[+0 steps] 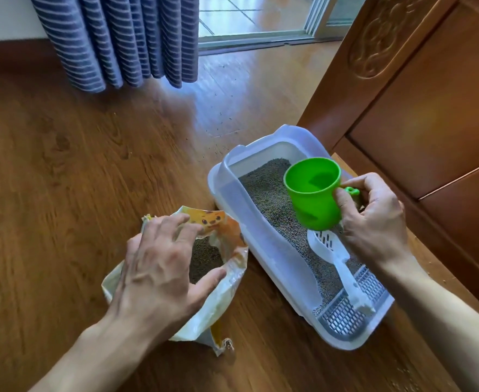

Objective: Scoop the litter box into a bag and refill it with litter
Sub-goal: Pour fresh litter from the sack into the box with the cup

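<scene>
The right hand [374, 219] holds a green plastic cup [313, 193] by its handle above the white rectangular plastic litter box [263, 244]; the left hand [159, 267], fingers spread wide, rests on the open yellow litter bag [232, 250] on the wooden floor [62, 179].

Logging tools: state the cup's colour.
Bright green cup, held by the right hand; head view.

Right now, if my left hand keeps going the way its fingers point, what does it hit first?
Probably the open yellow-and-white litter bag: the left hand hovers over its mouth, fingers aimed at the printed far flap, brown litter below. Depth is unclear.
</scene>
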